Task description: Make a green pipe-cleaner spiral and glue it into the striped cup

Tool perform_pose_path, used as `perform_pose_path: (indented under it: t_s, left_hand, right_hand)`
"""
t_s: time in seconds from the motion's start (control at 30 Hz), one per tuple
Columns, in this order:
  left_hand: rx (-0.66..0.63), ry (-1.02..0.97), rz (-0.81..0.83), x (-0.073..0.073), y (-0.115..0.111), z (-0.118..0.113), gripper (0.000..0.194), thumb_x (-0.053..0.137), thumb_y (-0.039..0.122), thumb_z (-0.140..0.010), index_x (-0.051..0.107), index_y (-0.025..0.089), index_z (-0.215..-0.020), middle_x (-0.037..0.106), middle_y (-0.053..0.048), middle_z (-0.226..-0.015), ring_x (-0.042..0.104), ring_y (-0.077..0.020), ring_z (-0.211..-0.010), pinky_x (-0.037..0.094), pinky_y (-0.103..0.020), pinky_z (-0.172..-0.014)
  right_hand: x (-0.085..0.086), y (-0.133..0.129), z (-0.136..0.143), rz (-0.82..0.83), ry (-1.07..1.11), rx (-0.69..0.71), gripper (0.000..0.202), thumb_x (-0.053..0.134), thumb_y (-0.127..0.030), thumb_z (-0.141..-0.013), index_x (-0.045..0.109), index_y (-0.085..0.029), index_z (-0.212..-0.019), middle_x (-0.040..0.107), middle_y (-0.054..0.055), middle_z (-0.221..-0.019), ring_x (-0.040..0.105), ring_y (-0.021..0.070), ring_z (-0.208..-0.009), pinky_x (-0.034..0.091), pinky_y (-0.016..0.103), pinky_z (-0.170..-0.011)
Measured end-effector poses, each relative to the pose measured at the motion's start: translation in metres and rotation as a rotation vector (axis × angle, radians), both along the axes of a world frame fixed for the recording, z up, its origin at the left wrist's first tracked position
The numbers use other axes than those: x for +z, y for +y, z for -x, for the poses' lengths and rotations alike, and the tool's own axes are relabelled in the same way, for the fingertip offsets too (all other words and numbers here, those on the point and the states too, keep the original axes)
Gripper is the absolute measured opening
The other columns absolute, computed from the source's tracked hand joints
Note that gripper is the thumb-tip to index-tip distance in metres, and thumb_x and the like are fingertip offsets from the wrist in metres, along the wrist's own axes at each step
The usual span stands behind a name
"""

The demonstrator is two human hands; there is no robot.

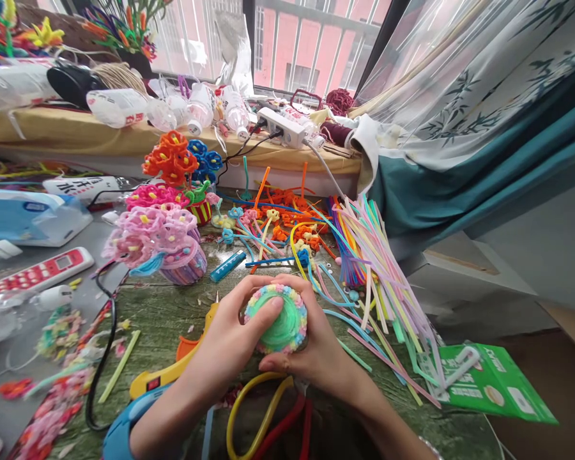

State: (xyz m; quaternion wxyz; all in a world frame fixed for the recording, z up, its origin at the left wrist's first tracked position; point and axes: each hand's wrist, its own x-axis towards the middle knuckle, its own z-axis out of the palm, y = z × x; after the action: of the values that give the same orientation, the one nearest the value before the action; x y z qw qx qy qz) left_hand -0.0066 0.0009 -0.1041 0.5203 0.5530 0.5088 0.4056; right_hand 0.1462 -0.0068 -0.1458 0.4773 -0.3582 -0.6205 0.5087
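Note:
Between both hands is a small round pot with a green fuzzy disc on top and a rim of pastel pink, yellow and blue pipe cleaner. My left hand grips its left side, thumb pressed on the green disc. Around the right side curls my right hand, its thumb low against the rim. The underside of the pot is hidden. Beside my left forearm lies a yellow glue gun with an orange trigger. Yellow and red pipe cleaners loop below my hands.
Pipe-cleaner flower pots stand at the back left, near a blue glue stick-like tube. Loose pipe cleaners fan out on the right by a green packet. A black cable runs along the left; plastic bottles line the sill.

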Motion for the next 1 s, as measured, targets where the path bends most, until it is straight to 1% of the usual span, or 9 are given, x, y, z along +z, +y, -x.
perform_pose_path:
  t_s: [0.17, 0.3, 0.43, 0.6, 0.83, 1.0]
  left_hand:
    - [0.031, -0.031, 0.009, 0.0020, -0.0023, -0.0025, 0.022, 0.064, 0.037, -0.085, 0.067, 0.019, -0.098, 0.072, 0.000, -0.095, 0.066, -0.0178, -0.090, 0.052, -0.023, -0.078]
    - [0.001, -0.039, 0.004, -0.0003, -0.0021, -0.0009, 0.024, 0.064, 0.038, -0.087, 0.066, 0.019, -0.101, 0.072, 0.001, -0.097, 0.066, -0.0161, -0.090, 0.052, -0.021, -0.078]
    - [-0.038, -0.038, -0.010, -0.0019, -0.0003, 0.0019, 0.027, 0.064, 0.041, -0.088, 0.066, 0.020, -0.104, 0.072, 0.001, -0.099, 0.065, -0.0153, -0.089, 0.051, -0.021, -0.078]
    - [-0.022, -0.047, -0.006, -0.0007, 0.0008, 0.0008, 0.027, 0.065, 0.042, -0.087, 0.067, 0.020, -0.103, 0.072, 0.001, -0.097, 0.066, -0.0157, -0.088, 0.051, -0.021, -0.077]
    - [0.001, -0.049, -0.009, -0.0029, -0.0009, -0.0002, 0.024, 0.065, 0.039, -0.087, 0.068, 0.020, -0.103, 0.072, 0.001, -0.100, 0.065, -0.0165, -0.092, 0.050, -0.022, -0.080]
    - [0.016, -0.066, -0.016, -0.0039, -0.0023, -0.0006, 0.022, 0.065, 0.035, -0.086, 0.068, 0.021, -0.104, 0.073, 0.002, -0.100, 0.065, -0.0159, -0.092, 0.050, -0.022, -0.081]
  right_hand:
    - [-0.0022, -0.0012, 0.0008, -0.025, -0.008, 0.014, 0.076, 0.087, -0.048, -0.069, 0.043, -0.037, -0.131, 0.046, 0.002, -0.137, 0.048, 0.0244, -0.129, 0.040, 0.039, -0.109]
    - [-0.0026, -0.0020, 0.0005, 0.003, 0.000, 0.023, 0.077, 0.086, -0.048, -0.071, 0.040, -0.038, -0.132, 0.043, 0.003, -0.141, 0.045, 0.0258, -0.132, 0.038, 0.043, -0.112]
    - [-0.0012, -0.0020, 0.0009, 0.025, 0.027, 0.032, 0.077, 0.086, -0.049, -0.070, 0.041, -0.037, -0.131, 0.045, 0.003, -0.138, 0.048, 0.0262, -0.129, 0.041, 0.045, -0.109]
    - [-0.0001, -0.0017, 0.0009, 0.012, 0.021, 0.017, 0.077, 0.087, -0.047, -0.070, 0.041, -0.035, -0.131, 0.046, 0.004, -0.136, 0.048, 0.0253, -0.129, 0.041, 0.043, -0.109]
    - [-0.0007, -0.0028, 0.0014, -0.060, -0.049, -0.001, 0.077, 0.087, -0.039, -0.070, 0.040, -0.034, -0.131, 0.044, 0.004, -0.138, 0.044, 0.0241, -0.133, 0.039, 0.039, -0.112]
    - [0.0001, -0.0029, 0.0045, -0.171, -0.124, -0.035, 0.075, 0.084, -0.028, -0.072, 0.037, -0.034, -0.130, 0.043, 0.003, -0.137, 0.041, 0.0219, -0.135, 0.036, 0.036, -0.115]
